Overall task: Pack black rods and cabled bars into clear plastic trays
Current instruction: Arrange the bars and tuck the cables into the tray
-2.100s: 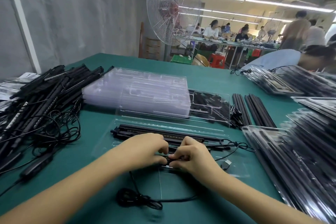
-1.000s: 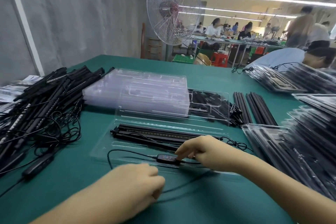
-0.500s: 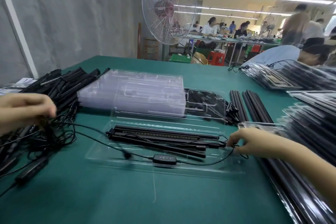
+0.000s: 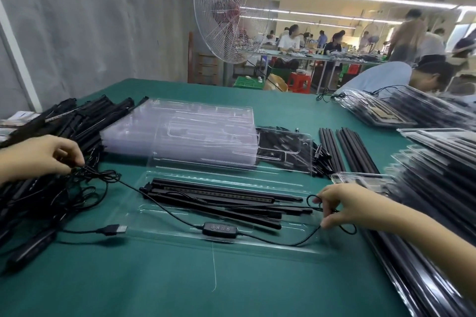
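A clear plastic tray [image 4: 257, 247] lies on the green table in front of me. In it lie a cabled light bar [image 4: 219, 192] and black rods [image 4: 231, 213]. The bar's thin black cable [image 4: 159, 207] runs across the tray with an inline controller [image 4: 219, 228] and a USB plug [image 4: 113, 229] lying left of the tray. My left hand [image 4: 38, 156] pinches the cable at the far left, above the cable tangle. At the tray's right end my right hand [image 4: 342, 203] pinches a loop of the same cable.
A heap of cabled bars [image 4: 51, 136] lies at the left. A stack of empty clear trays [image 4: 180, 136] sits behind the tray, loose black rods [image 4: 345, 152] to its right. Filled trays [image 4: 432, 188] pile up at the right. A person leans over the far right corner.
The hands, together at the controller two seconds ago, have spread apart. The left hand went to the far left with the cable, the right to the tray's right end. The USB plug now lies on the table.
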Available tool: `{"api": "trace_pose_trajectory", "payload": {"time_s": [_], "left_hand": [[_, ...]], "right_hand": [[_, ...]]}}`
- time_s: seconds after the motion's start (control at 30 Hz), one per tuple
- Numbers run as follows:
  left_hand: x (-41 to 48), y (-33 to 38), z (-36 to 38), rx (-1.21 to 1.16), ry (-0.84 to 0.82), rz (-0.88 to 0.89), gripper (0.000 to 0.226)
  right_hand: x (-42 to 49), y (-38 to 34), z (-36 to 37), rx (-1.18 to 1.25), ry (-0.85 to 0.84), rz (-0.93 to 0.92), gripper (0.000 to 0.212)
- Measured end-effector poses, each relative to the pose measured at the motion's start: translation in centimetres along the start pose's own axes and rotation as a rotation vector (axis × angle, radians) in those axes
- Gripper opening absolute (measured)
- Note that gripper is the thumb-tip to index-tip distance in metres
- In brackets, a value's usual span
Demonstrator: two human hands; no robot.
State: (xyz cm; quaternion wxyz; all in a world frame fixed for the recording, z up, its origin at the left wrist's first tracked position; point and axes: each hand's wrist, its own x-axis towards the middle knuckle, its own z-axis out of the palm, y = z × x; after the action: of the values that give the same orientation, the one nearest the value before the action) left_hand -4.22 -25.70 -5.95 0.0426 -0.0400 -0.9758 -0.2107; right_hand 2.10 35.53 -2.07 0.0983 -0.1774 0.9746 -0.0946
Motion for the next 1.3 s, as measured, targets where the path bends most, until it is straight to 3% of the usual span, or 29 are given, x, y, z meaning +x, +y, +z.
{"api": "trace_pose_trajectory", "payload": {"time_s": [0.1,0.17,0.27,0.37,0.47,0.63,0.87,0.93,1.03,1.1,1.2,1.3], "left_hand": [[0.1,8.8,0.2,0.235,0.238,0.044,0.04],[-1.7,15.2,1.8,0.256,0.281,0.227,0.025],[-3.7,22.9,5.4,0.172,0.082,0.459,0.009],[-3.8,27.3,9.9,0.197,-0.055,0.546,0.022],[-2.8,27.8,12.1,0.298,-0.057,0.507,0.024],[-1.0,25.4,11.6,0.273,-0.041,0.357,0.004],[-0.3,23.9,10.9,0.069,-0.075,0.182,0.02],[-0.5,24.3,10.9,0.118,-0.066,0.162,0.018],[-1.3,25.7,11.5,0.335,0.069,0.263,0.008],[-2.5,27.1,11.8,0.208,0.098,0.393,0.009],[-4.0,30.0,12.4,-0.045,-0.091,0.606,0.007],[-4.2,32.3,14.1,-0.058,-0.178,0.694,0.009]], "right_hand": [[0.1,-0.2,0.5,-0.038,0.04,-0.007,0.028],[0.1,-0.3,0.9,-0.098,0.063,-0.016,0.031],[0.2,-0.6,1.1,-0.142,0.062,-0.025,0.036],[0.4,-1.0,1.2,-0.144,0.034,0.001,0.051],[0.4,-1.5,1.2,-0.192,0.03,-0.001,0.057],[0.3,-1.8,1.3,-0.213,0.077,0.02,0.059],[0.4,-3.0,1.2,-0.259,0.015,0.022,0.033],[0.4,-3.6,1.1,-0.343,-0.005,0.014,0.035],[0.3,-4.8,1.0,-0.523,-0.005,-0.02,0.038],[0.4,-5.4,1.0,-0.604,0.01,-0.044,0.03],[0.5,-6.1,0.6,-0.63,0.029,-0.048,0.025],[0.5,-6.8,0.1,-0.603,0.027,-0.024,0.019]]}}
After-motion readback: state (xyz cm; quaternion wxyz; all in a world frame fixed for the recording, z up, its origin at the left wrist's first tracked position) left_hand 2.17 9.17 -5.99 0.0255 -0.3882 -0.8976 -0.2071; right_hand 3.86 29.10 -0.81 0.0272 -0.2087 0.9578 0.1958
